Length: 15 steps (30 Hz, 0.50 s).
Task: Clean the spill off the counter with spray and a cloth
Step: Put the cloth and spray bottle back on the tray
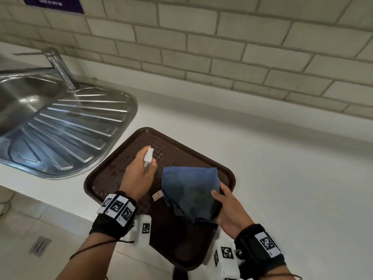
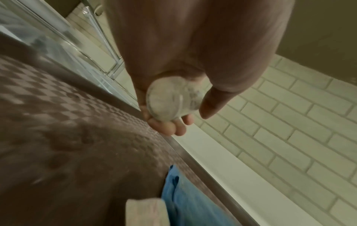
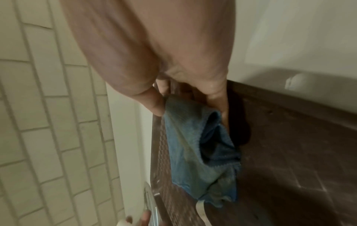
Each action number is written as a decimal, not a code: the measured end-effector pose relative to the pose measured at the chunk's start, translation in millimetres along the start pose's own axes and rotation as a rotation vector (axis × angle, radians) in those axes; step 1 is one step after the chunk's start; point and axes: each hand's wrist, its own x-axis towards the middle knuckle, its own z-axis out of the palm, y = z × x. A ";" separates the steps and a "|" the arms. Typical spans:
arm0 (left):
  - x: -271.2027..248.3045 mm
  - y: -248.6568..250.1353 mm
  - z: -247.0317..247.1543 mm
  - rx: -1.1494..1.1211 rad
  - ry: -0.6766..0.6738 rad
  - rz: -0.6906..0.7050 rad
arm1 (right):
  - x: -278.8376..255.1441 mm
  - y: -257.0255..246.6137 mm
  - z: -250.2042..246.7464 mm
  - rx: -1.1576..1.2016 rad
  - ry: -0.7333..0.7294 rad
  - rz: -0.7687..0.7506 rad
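Note:
My left hand (image 1: 141,168) grips a small clear spray bottle (image 1: 147,157) with a white nozzle, held over the brown tray (image 1: 113,172). The left wrist view shows the spray bottle's round clear base (image 2: 173,99) between my curled fingers (image 2: 170,126) and thumb. My right hand (image 1: 222,207) pinches a blue cloth (image 1: 191,188) and holds it above the tray's right half. In the right wrist view the blue cloth (image 3: 193,152) hangs from my thumb and fingers over the textured tray (image 3: 289,145). Wet-looking patches show on the tray surface (image 2: 67,145).
The tray lies on a white counter (image 1: 282,178) and overhangs its near edge. A steel sink with ribbed drainboard (image 1: 60,128) and tap (image 1: 60,67) sits to the left. A pale brick-tiled wall (image 1: 222,47) backs the counter.

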 end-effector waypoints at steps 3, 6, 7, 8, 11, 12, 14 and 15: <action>36.0 1.6 6.0 0.059 0.009 0.031 | 5.6 1.3 -0.9 -0.149 0.096 -0.081; 58.3 5.1 12.4 0.040 0.031 0.052 | 11.4 1.6 -0.6 -0.504 0.216 -0.171; 62.9 6.3 14.8 0.049 0.047 0.053 | 12.8 0.9 -1.0 -0.616 0.236 -0.192; 66.3 7.1 17.1 0.052 0.064 0.052 | 13.6 0.1 -1.9 -0.716 0.249 -0.200; 72.5 4.8 25.1 0.068 0.069 0.036 | 13.3 -2.6 -4.6 -0.962 0.304 -0.199; 73.1 2.5 27.9 0.076 0.064 0.034 | 12.2 -3.5 -5.1 -1.025 0.317 -0.208; 73.6 -1.1 32.4 0.085 0.056 0.028 | 9.7 -5.3 -6.6 -1.096 0.336 -0.225; 73.5 -0.5 33.7 0.090 0.052 0.027 | 7.5 -6.9 -6.6 -1.118 0.346 -0.228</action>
